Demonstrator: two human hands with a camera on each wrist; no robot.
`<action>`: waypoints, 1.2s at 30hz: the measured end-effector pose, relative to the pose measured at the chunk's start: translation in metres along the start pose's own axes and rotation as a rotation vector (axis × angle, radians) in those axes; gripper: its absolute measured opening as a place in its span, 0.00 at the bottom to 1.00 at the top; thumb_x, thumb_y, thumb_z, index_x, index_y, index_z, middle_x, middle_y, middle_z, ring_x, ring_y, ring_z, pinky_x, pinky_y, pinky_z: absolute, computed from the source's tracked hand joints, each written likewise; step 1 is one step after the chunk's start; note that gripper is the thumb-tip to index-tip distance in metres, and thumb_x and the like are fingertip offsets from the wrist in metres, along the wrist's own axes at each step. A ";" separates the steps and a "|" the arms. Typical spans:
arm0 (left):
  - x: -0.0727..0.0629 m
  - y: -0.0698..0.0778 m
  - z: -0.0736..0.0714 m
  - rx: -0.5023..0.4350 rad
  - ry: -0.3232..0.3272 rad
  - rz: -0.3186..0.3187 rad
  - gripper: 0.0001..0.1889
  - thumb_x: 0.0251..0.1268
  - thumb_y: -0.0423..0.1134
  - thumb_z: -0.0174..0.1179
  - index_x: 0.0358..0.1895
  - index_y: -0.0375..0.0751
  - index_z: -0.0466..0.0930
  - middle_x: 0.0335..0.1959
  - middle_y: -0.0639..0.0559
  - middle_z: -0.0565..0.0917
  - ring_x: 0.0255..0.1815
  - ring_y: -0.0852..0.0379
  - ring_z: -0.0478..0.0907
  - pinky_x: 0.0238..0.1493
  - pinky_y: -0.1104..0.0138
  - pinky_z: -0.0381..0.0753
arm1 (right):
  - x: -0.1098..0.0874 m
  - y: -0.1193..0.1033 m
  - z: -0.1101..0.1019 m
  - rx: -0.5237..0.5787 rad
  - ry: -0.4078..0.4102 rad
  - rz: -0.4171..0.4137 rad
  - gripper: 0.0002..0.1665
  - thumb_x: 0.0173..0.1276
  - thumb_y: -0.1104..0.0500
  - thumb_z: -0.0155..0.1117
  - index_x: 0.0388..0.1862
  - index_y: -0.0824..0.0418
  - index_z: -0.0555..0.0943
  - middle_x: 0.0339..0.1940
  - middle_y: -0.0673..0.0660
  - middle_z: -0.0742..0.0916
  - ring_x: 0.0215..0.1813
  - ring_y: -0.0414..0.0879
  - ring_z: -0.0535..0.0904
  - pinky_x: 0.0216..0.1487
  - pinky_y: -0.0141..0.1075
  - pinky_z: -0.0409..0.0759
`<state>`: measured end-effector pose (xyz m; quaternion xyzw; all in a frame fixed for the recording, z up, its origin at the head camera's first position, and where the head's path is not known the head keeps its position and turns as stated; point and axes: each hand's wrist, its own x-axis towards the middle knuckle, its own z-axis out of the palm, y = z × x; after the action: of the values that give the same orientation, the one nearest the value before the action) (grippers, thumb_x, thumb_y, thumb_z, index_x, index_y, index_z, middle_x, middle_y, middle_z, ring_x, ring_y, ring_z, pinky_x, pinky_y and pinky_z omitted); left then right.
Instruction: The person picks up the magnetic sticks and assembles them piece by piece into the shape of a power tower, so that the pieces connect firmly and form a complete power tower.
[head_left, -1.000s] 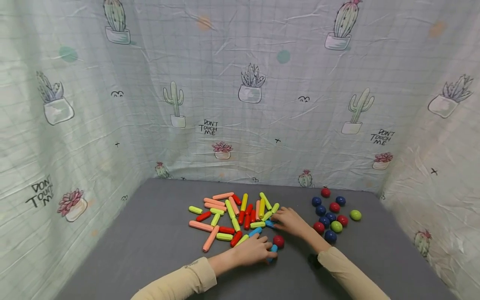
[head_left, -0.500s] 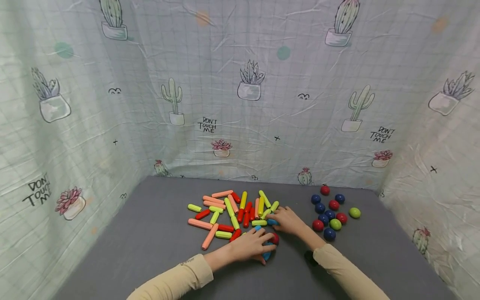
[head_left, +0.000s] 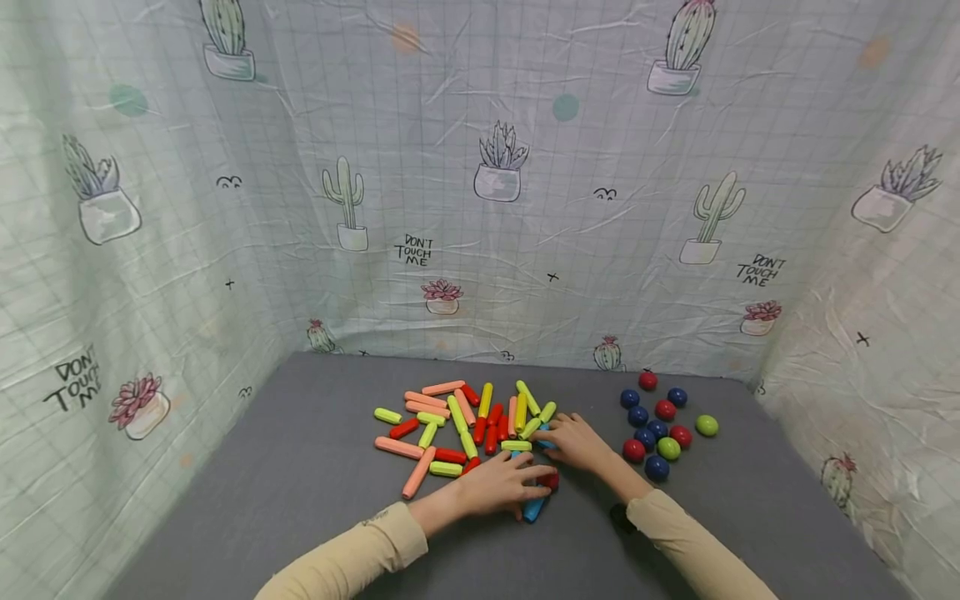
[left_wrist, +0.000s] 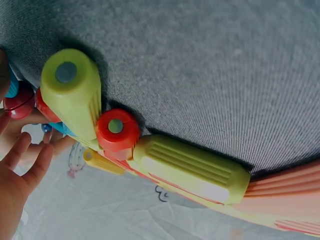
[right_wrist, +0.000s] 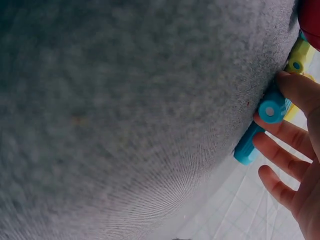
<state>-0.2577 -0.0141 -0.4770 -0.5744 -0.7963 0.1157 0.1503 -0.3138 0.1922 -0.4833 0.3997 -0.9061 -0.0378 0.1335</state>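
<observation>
Head view: left hand (head_left: 491, 486) spread over blue stick (head_left: 534, 508) and red ball (head_left: 552, 481) on the counter (head_left: 262, 467); left wrist view: sideways fingertip contact could roll the red ball; right wrist view: right hand (right_wrist: 309, 180) pinches second blue stick (right_wrist: 272, 107).

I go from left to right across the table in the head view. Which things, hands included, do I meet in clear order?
Short lime stick, nearest salmon stick, left hand, right hand, nearest dark blue ball, outermost lime ball.
</observation>
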 end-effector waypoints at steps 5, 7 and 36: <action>0.000 -0.001 0.000 -0.030 0.035 -0.025 0.21 0.58 0.53 0.53 0.57 0.60 0.71 0.60 0.55 0.68 0.56 0.55 0.66 0.48 0.65 0.73 | -0.004 0.004 -0.001 0.083 -0.014 0.012 0.18 0.57 0.53 0.63 0.48 0.44 0.78 0.37 0.49 0.84 0.37 0.46 0.75 0.37 0.42 0.71; 0.001 -0.001 -0.001 -0.034 0.058 -0.050 0.18 0.61 0.50 0.52 0.55 0.59 0.72 0.57 0.54 0.70 0.55 0.56 0.66 0.47 0.66 0.73 | -0.007 0.006 -0.004 0.136 -0.028 0.036 0.19 0.57 0.54 0.63 0.49 0.46 0.77 0.38 0.49 0.84 0.38 0.47 0.75 0.40 0.45 0.72; 0.010 0.003 0.008 -0.028 0.111 -0.199 0.18 0.59 0.54 0.52 0.52 0.57 0.72 0.38 0.57 0.74 0.39 0.61 0.69 0.38 0.71 0.71 | -0.042 -0.019 -0.023 0.236 -0.036 0.101 0.12 0.51 0.54 0.67 0.37 0.50 0.80 0.27 0.47 0.76 0.31 0.38 0.64 0.30 0.30 0.59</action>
<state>-0.2606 -0.0037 -0.4842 -0.5002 -0.8413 0.0571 0.1971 -0.2667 0.2111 -0.4735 0.3656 -0.9255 0.0684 0.0710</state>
